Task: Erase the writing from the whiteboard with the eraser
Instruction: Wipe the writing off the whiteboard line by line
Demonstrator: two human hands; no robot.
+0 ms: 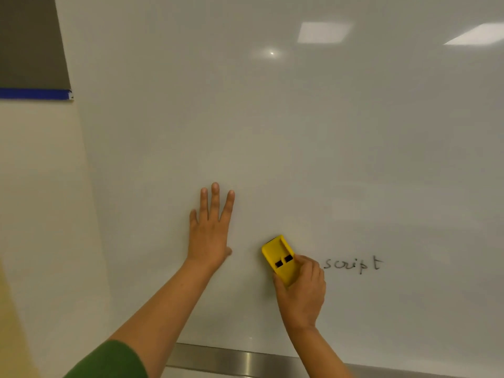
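A wide, glossy white whiteboard (300, 132) fills nearly the whole head view, with 3 ceiling lights mirrored near its upper right corner. The left hand (208, 236) lies flat against the board in the lower middle, palm to the surface, 4 fingers extended upward and slightly fanned, thumb tucked out to the right at the base; it holds nothing. Its bare forearm runs down to the lower left, where a green sleeve (109, 361) begins.

Just right of that hand, and apart from it, the yellow plastic block eraser (278, 257) with 2 dark rectangular slots in its back is pressed to the board, tilted with its upper end leaning left. The right hand (300, 287) clamps the eraser's lower end, fingers curled over its right side and thumb along its left, knuckles toward the camera.

Immediately right of the right hand's knuckles, the handwritten black word "script" (353, 264) stands on the board, its first letter almost touching the fingers. The board to the left of the eraser and above both hands is unmarked.

A brushed-metal ledge (245, 360) runs along the board's lower edge. Beyond the board's left edge is a pale wall (41, 186), with a grey panel (30, 42) above it edged by a blue strip (34, 94).
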